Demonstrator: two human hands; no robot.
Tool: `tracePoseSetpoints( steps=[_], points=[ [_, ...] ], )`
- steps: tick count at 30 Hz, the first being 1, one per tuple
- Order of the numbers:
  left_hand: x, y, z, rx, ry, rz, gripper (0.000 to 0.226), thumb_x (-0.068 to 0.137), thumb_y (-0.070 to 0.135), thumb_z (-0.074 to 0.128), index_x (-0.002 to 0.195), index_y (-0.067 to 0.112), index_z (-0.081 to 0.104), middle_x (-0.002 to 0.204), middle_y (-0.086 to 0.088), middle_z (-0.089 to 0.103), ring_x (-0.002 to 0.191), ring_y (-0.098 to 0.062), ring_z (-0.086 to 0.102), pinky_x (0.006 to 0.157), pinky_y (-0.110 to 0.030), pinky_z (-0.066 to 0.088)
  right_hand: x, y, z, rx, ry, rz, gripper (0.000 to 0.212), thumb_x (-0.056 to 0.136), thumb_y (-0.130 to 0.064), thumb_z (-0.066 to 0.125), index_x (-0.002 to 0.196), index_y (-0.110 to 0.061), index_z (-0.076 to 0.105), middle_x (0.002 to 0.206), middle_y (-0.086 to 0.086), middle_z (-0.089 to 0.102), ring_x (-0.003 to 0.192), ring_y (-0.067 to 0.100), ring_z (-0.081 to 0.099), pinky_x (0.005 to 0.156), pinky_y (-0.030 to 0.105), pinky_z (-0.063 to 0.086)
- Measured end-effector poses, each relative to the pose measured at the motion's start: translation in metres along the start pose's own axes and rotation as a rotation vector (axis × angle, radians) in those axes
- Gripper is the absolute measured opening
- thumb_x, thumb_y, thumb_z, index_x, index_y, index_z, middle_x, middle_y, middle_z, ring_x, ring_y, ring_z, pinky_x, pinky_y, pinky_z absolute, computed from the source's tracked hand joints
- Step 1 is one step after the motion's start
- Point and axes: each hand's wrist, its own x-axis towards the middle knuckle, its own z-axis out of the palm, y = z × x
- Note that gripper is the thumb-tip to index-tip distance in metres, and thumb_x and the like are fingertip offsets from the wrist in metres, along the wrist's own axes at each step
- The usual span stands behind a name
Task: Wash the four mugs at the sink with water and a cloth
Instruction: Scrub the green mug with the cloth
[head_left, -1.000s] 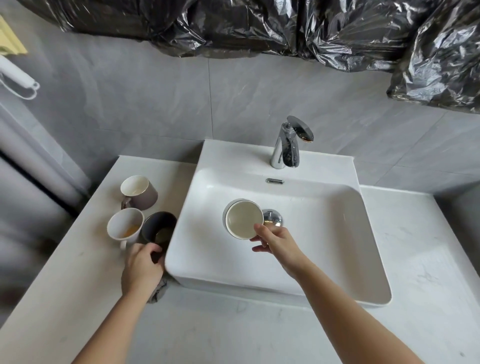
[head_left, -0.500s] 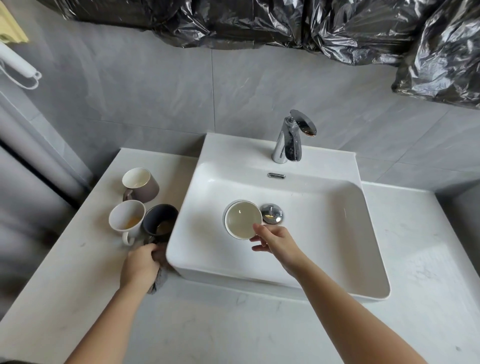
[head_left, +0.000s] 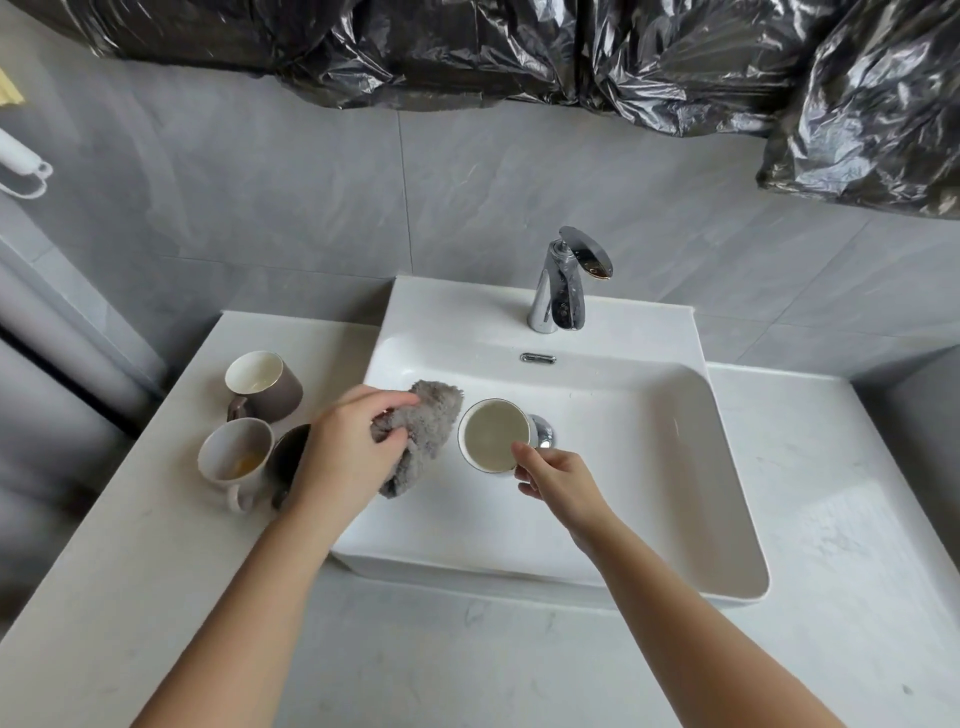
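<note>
While cloth (head_left: 418, 436) nears mug (head_left: 493, 435), basin (head_left: 649, 467) right open

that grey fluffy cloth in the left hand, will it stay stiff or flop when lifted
Probably floppy: the grey cloth bunches in the left hand and its free end droops toward the sink. It looks fluffy, so likely light while dry and easy to grip rather than slippery.

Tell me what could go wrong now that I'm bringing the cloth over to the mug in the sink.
1. The left hand carries the grey cloth right above the dark mug near the sink edge; the forearm could knock it.
2. The right hand holds the mug, which seems filled with liquid, by its near side; scrubbing might slop it or loosen that grip.
</note>
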Motion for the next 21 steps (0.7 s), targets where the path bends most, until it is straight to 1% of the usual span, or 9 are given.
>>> tracePoseSetpoints(
  steps=[3,7,9,11,14,15,17,19,21],
  points=[
    [0.009,0.012,0.035,0.005,-0.099,0.129,0.036,0.076,0.0,0.069,0.106,0.02,0.073,0.098,0.005,0.06,0.086,-0.011,0.058,0.08,-0.008,0.039,0.001,-0.005,-0.008,-0.065,0.055,0.007,0.042,0.081,-0.055,0.064,0.076,-0.013,0.06,0.072,0.004,0.047,0.069,0.015,0.048,0.075,0.035,0.049],
    [0.018,0.024,0.078,0.098,-0.234,0.279,0.037,0.079,0.016,0.071,0.116,0.016,0.065,0.109,0.001,0.065,0.107,-0.019,0.057,0.093,-0.031,0.044,0.001,-0.012,-0.021,-0.098,0.08,-0.01,0.042,0.082,-0.052,0.061,0.069,-0.013,0.052,0.07,0.008,0.04,0.067,0.019,0.035,0.067,0.034,0.031],
    [0.024,0.02,0.091,0.211,-0.285,0.488,0.038,0.081,0.036,0.063,0.115,0.018,0.067,0.112,0.003,0.068,0.12,-0.018,0.051,0.102,-0.037,0.036,0.004,-0.011,-0.03,-0.125,0.103,0.0,0.04,0.089,-0.043,0.061,0.068,-0.011,0.048,0.07,0.008,0.037,0.068,0.02,0.031,0.066,0.034,0.026],
    [0.031,0.013,0.097,0.328,-0.449,0.641,0.056,0.081,0.05,0.052,0.13,0.022,0.058,0.132,0.004,0.06,0.136,-0.011,0.036,0.113,-0.034,0.02,0.008,-0.008,-0.039,-0.13,0.123,0.011,0.039,0.091,-0.039,0.062,0.066,-0.012,0.049,0.068,0.007,0.038,0.067,0.019,0.032,0.067,0.033,0.027],
    [0.039,0.012,0.104,0.618,-0.671,0.78,0.072,0.089,0.051,0.05,0.151,0.022,0.027,0.156,0.004,0.031,0.146,-0.008,0.017,0.118,-0.04,0.006,0.01,-0.005,-0.048,-0.169,0.132,0.021,0.041,0.092,-0.039,0.063,0.066,-0.011,0.048,0.067,0.007,0.038,0.065,0.019,0.032,0.063,0.031,0.026],
    [0.041,0.015,0.107,0.669,-0.701,0.799,0.069,0.094,0.049,0.045,0.152,0.02,0.022,0.158,0.004,0.027,0.147,-0.008,0.015,0.118,-0.042,0.001,0.01,-0.005,-0.049,-0.192,0.129,0.021,0.041,0.093,-0.039,0.062,0.067,-0.01,0.047,0.068,0.007,0.037,0.065,0.019,0.031,0.06,0.031,0.024],
    [0.048,0.021,0.111,0.603,-0.755,0.793,0.056,0.101,0.041,0.038,0.151,0.018,0.027,0.154,0.004,0.033,0.144,-0.008,0.023,0.12,-0.044,-0.006,0.012,-0.003,-0.05,-0.205,0.127,0.026,0.041,0.092,-0.039,0.062,0.067,-0.01,0.048,0.068,0.008,0.038,0.064,0.019,0.032,0.06,0.031,0.024],
    [0.055,0.019,0.115,0.384,-0.641,0.831,0.043,0.097,0.028,0.053,0.138,0.015,0.049,0.137,0.001,0.054,0.129,-0.011,0.047,0.121,-0.047,0.01,0.014,-0.003,-0.05,-0.157,0.124,0.043,0.042,0.085,-0.048,0.064,0.065,-0.012,0.052,0.067,0.007,0.041,0.065,0.019,0.035,0.065,0.031,0.03],
    [0.057,0.015,0.119,0.231,-0.389,0.89,0.026,0.084,0.016,0.07,0.11,0.012,0.065,0.106,-0.002,0.066,0.098,-0.021,0.062,0.106,-0.045,0.038,0.016,-0.006,-0.053,-0.104,0.134,0.061,0.042,0.078,-0.053,0.065,0.065,-0.014,0.057,0.064,0.005,0.047,0.066,0.019,0.04,0.068,0.033,0.036]
  ],
)
